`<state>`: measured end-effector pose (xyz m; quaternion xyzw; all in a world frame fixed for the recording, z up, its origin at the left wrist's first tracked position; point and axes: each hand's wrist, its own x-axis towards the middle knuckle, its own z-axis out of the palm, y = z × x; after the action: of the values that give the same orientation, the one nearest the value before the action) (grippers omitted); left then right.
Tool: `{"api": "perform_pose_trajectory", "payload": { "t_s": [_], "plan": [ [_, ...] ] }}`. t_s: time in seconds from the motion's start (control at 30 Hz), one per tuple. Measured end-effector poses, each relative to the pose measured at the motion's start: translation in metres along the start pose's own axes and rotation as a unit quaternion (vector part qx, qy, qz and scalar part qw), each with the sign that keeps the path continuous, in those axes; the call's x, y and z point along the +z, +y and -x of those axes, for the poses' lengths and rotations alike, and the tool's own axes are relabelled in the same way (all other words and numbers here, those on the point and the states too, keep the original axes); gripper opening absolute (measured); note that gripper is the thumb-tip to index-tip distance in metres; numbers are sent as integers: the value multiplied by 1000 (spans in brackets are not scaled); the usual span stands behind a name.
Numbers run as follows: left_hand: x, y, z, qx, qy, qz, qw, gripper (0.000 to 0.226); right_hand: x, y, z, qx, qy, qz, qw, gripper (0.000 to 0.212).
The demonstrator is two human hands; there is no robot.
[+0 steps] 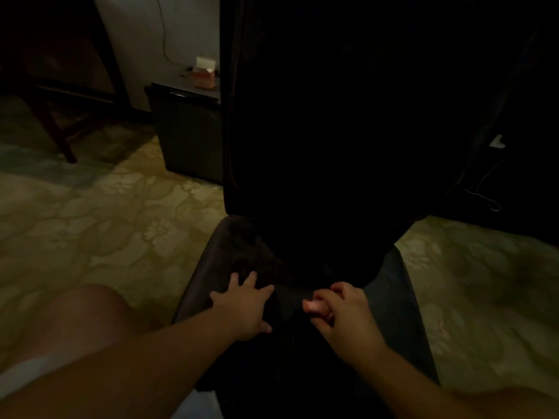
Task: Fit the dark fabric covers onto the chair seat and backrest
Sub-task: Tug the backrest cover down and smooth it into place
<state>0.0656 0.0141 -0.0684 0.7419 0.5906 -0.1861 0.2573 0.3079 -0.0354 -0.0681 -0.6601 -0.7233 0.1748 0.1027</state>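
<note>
A: Quick one. Where was the cover?
B: The dark fabric cover (348,131) hung over the chair backrest, draping down to the seat (208,267). Very dim shot, folds hard to read.
A: Left hand?
B: Left hand (245,309) lay flat on the fabric at the seat's left side, fingers spread and straight, pressing down, nothing pinched.
A: Right?
B: Right hand (341,313) was just beside it, at the seat's middle, fingers curled with the thumb against them. Its grip looked clamped on a dark bit of the cover, but the fabric there was too dark to be sure.
A: Background?
B: Patterned carpet (106,225) all round. A small black cabinet (187,137) stood behind on the left against the wall, with an orange box (205,74) on top. A wooden table leg (57,128) was far left.
</note>
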Motion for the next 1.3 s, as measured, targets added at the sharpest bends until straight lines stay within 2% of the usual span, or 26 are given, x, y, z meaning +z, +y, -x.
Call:
{"api": "perform_pose_trajectory", "payload": {
  "t_s": [0.13,0.3,0.47,0.6,0.83,1.07,1.3],
  "plan": [
    [17,5,32,13,-22,-9,1000,110,4,-14,30,62,-46,19,997,102],
    [35,10,53,3,-38,-4,999,126,9,-14,63,103,-83,31,991,128],
    [42,12,55,-6,-42,-20,999,139,20,-17,79,104,-144,58,982,126],
    [44,12,49,-14,-43,-23,999,138,26,-16,77,100,-174,67,977,125],
    [46,10,38,-22,-29,-25,999,136,23,-23,42,140,-208,34,968,137],
    [23,13,11,-31,-19,-28,999,139,19,-20,3,159,-198,15,967,142],
    [-11,40,-39,-13,-11,-24,1000,136,1,17,-36,163,-159,32,973,140]
  ]
}}
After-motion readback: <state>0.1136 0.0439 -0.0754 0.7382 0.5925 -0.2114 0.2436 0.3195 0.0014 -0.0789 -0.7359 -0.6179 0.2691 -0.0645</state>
